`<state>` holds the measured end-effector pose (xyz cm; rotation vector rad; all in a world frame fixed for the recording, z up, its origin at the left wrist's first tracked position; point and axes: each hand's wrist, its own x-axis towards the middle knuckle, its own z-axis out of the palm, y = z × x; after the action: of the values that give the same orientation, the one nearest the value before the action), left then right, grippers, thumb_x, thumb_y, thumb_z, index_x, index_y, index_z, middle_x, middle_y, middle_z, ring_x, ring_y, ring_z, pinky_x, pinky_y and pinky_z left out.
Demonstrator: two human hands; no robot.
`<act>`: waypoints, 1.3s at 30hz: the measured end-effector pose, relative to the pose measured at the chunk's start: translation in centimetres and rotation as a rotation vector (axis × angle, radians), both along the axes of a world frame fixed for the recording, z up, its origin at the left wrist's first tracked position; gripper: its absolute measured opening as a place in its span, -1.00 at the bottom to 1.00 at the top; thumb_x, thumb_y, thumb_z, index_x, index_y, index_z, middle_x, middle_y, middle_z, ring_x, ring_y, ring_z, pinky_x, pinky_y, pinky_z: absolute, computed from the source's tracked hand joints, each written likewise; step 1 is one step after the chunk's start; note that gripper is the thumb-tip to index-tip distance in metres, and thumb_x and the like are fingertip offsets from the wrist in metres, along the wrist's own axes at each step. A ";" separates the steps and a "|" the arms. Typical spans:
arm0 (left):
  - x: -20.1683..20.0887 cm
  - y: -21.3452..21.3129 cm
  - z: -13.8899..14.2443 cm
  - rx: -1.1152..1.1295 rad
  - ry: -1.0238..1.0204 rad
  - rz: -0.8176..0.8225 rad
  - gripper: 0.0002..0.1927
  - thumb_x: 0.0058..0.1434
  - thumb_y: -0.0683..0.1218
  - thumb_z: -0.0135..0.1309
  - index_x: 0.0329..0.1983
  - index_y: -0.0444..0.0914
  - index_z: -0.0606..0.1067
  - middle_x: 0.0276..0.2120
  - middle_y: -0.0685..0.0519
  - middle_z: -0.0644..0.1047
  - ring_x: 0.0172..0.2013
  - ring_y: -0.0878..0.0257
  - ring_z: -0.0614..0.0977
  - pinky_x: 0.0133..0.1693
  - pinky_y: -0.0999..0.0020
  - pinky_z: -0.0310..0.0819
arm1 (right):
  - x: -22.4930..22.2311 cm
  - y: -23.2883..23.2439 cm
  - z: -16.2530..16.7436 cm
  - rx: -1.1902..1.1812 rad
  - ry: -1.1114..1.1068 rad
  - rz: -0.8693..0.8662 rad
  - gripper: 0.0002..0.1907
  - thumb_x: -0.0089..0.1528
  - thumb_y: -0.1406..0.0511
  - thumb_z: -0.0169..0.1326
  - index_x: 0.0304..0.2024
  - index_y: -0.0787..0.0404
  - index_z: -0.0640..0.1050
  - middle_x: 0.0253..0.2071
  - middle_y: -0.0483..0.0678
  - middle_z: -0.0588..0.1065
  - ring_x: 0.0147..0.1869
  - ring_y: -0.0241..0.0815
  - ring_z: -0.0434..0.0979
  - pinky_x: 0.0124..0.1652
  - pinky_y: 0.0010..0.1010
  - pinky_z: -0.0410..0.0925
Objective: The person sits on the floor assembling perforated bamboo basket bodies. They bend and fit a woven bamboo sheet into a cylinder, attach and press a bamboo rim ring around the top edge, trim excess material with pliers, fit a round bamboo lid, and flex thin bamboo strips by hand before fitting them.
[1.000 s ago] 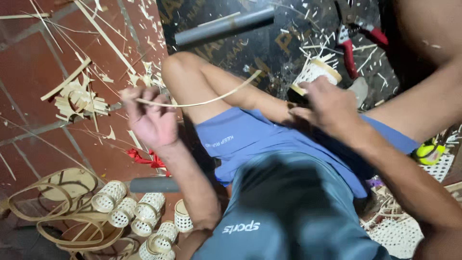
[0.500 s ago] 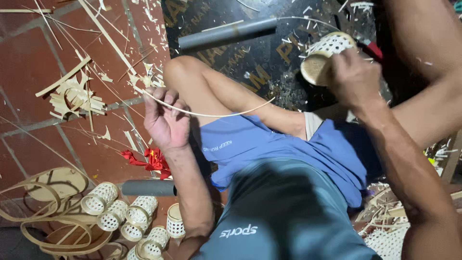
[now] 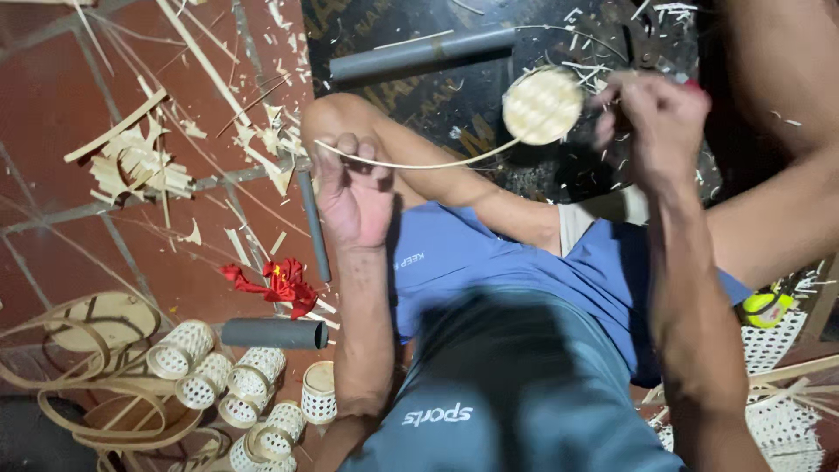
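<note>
Both hands busy on one bamboo strip: left hand pinches the thin strip, right hand grips the small round woven basket raised over the knee.

Strip runs taut from basket to left fingers, likely held apart for tension. Right hand blurred, grip partly unclear. Finished woven cups clustered on red tile floor, grey tube beside them, red scrap nearby. Shirt carries white lettering.
</note>
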<state>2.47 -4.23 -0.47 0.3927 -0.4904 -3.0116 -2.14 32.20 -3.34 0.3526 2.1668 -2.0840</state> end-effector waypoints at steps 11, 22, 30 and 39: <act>1.8 8.5 -3.4 0.007 0.125 -0.433 -0.85 0.39 -0.07 0.16 -0.04 -0.20 0.57 -0.20 0.00 0.51 -0.08 0.11 0.51 -0.09 0.16 0.54 | 9.9 2.1 -2.0 -0.858 0.122 -0.361 -0.85 0.65 0.29 0.00 0.09 0.27 0.48 -0.24 0.17 0.54 -0.43 -0.18 0.45 -0.42 -0.43 0.31; 0.5 8.4 -1.3 0.126 0.207 -0.494 -0.79 0.31 0.02 0.21 -0.07 -0.13 0.65 -0.22 0.09 0.52 -0.06 0.15 0.50 -0.05 0.15 0.50 | 8.4 3.7 0.8 -0.957 0.148 -0.064 -0.73 0.58 0.14 0.01 -0.03 0.19 0.53 -0.29 0.13 0.53 -0.45 -0.15 0.50 -0.46 -0.30 0.42; -5.6 6.1 2.4 -1.089 0.932 -0.789 -0.89 0.30 -0.10 0.27 -0.18 -0.22 0.60 -0.25 0.06 0.51 -0.10 0.15 0.52 0.00 0.21 0.39 | 0.7 3.4 8.8 0.232 0.325 0.827 -0.76 0.18 0.21 0.23 -0.24 0.26 0.65 -0.24 0.02 0.57 -0.27 -0.15 0.61 -0.33 -0.35 0.47; -6.7 9.9 -3.9 -1.857 1.278 -0.397 -0.84 0.15 -0.15 0.14 -0.19 -0.21 0.52 -0.26 0.08 0.45 -0.10 0.13 0.50 0.12 0.13 0.33 | -0.9 0.0 0.9 0.920 0.714 0.886 -0.79 0.14 0.27 0.29 -0.22 0.25 0.67 0.05 0.07 0.58 -0.05 -0.06 0.49 -0.11 -0.23 0.41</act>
<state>-4.22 5.67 -4.32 -1.5185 -2.4366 -1.0971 -3.00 32.24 -2.44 -1.2341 2.7175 -0.6925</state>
